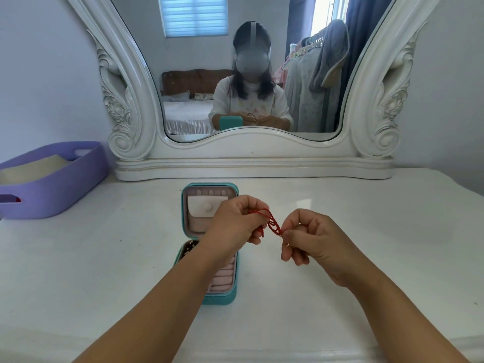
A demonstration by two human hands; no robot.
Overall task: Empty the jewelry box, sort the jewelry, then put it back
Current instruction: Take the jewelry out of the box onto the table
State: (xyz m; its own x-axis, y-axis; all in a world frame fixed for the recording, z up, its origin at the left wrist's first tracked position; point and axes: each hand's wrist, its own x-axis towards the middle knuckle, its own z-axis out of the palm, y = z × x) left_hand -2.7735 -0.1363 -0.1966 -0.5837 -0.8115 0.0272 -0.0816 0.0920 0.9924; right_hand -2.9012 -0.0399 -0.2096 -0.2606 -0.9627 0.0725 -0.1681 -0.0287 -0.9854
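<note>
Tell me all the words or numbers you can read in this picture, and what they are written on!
There are none to read.
The teal jewelry box shows no label or brand, on its lid or inside.
The red string bracelet pinched between the left hand and the right hand carries no writing.
The purple basket and the white mirror frame are plain.

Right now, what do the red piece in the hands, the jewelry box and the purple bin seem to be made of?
Red bracelet: thin cord or thread, matte and limp, likely woven string. Jewelry box: teal shell, smooth like faux leather, with a pale pink, velvet-like lining; uncertain. Purple bin: moulded plastic, matte, one-piece wall with cut-out handles.
</note>
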